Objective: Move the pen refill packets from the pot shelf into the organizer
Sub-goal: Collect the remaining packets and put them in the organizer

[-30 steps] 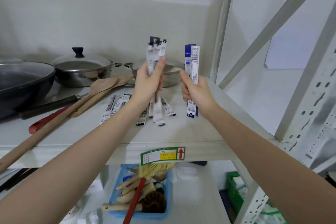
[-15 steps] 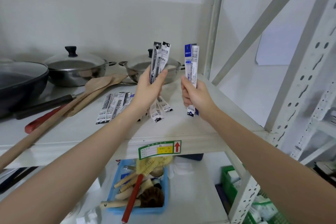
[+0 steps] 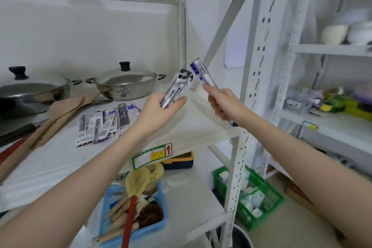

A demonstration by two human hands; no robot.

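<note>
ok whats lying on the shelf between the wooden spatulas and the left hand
In the head view, a fanned pile of pen refill packets lies flat on the shelf, between the wooden spatulas and the left hand.

On the pot shelf (image 3: pixel 191 127), a spread of refill packets (image 3: pixel 104 125) lies in front of two lidded pots (image 3: pixel 124 84), with wooden spatulas (image 3: pixel 66 110) to its left. A basket of brushes (image 3: pixel 134 207) sits on the shelf below; a crate (image 3: pixel 253 197) stands right of it.
</note>
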